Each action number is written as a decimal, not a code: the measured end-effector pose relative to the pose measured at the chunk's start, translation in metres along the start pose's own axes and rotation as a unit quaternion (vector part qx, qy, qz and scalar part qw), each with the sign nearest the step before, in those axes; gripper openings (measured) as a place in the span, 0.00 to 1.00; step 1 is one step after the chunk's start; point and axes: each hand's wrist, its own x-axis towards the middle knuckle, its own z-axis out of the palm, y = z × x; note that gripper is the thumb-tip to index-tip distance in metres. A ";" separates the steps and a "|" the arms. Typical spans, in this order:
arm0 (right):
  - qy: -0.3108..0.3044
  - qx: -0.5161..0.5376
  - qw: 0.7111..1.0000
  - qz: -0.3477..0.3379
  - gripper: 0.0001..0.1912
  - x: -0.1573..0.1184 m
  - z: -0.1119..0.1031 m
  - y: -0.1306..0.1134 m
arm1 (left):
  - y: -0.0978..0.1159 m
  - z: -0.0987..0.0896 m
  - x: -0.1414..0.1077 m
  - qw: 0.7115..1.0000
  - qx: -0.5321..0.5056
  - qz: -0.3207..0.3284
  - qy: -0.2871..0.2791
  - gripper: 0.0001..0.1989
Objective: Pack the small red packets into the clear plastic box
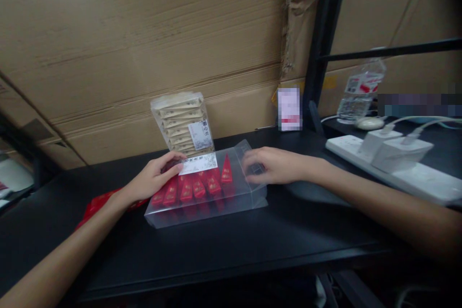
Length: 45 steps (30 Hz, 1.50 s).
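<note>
A clear plastic box lies on the black tabletop, with a row of small red triangular packets inside and a white printed label on top. My left hand is closed on the box's far left side, its thumb by the label. At the right end, where clear flaps stick out, is my right hand. Its fingers are bent and slightly blurred at the opening; what they pinch, if anything, is hidden. One red packet stands a little apart from the others, nearest the right hand.
Behind the box, a clear pack of beige packets leans on a cardboard wall. More red packaging lies under my left forearm. Rightward are a white power strip with plugged-in chargers, a water bottle and a black metal frame.
</note>
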 end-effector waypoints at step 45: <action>-0.005 0.004 1.000 0.005 0.11 0.001 0.001 -0.006 | -0.006 0.004 -0.001 1.000 -0.021 0.008 -0.001 0.19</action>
